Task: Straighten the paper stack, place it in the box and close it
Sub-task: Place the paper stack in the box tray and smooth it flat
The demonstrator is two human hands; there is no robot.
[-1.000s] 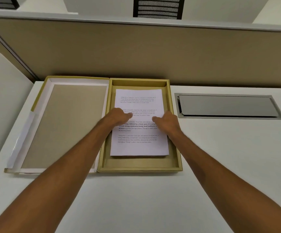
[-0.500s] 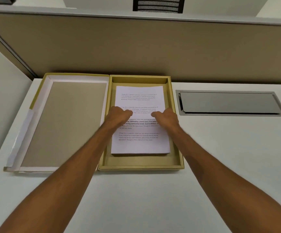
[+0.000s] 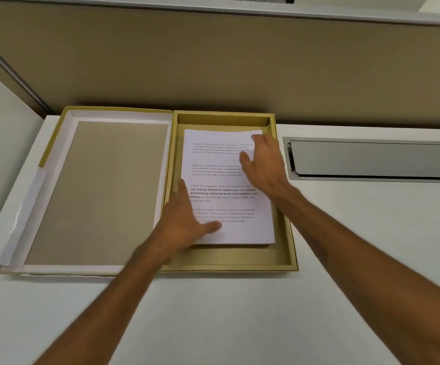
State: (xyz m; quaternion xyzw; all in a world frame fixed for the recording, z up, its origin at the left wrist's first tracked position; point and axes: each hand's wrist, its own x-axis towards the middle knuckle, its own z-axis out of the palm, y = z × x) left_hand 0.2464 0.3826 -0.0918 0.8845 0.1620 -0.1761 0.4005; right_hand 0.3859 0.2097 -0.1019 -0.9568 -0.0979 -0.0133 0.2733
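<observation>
A stack of printed white paper (image 3: pixel 221 180) lies flat inside the tan box tray (image 3: pixel 229 256), a little left of the tray's centre. The hinged lid (image 3: pixel 108 191) lies open flat to the left, its grey lining facing up. My left hand (image 3: pixel 187 219) rests flat on the stack's near left corner, fingers spread along the left edge. Over the far right corner my right hand (image 3: pixel 263 164) lies flat, fingers apart on the sheet. Neither hand grips anything.
A grey metal cable hatch (image 3: pixel 371 159) is set into the white desk (image 3: pixel 240 312) right of the box. A beige partition wall (image 3: pixel 213 61) stands right behind the box. The lid's left rim (image 3: pixel 26 206) is torn and taped.
Both hands moved off the middle of the sheet: the left slid to the near left corner, the right to the far right corner. The camera moved closer.
</observation>
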